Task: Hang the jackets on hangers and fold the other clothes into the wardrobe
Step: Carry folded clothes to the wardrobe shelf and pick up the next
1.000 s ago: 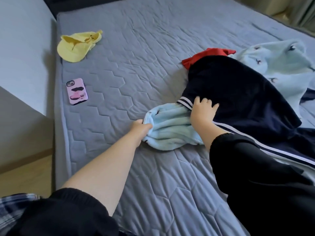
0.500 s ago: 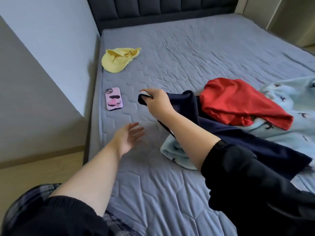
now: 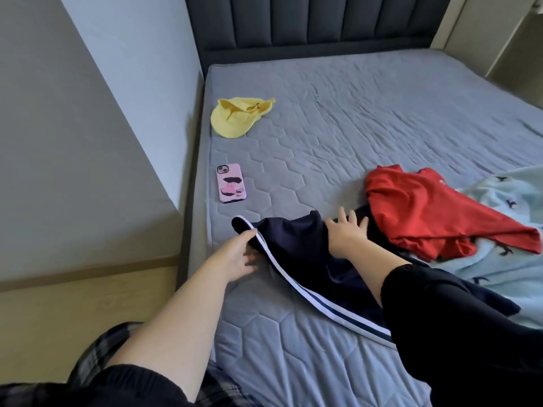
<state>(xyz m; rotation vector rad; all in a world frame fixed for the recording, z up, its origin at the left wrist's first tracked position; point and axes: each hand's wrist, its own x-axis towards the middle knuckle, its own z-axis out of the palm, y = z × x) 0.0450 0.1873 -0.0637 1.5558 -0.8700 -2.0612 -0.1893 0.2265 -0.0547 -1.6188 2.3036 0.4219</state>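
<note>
Navy garment (image 3: 296,245) under spread right hand (image 3: 346,235)

Navy garment with white side stripes (image 3: 296,245) lies stretched out flat, crumpled red shirt (image 3: 426,212) just beside it, on top of a light-blue fleece (image 3: 493,277).
</note>
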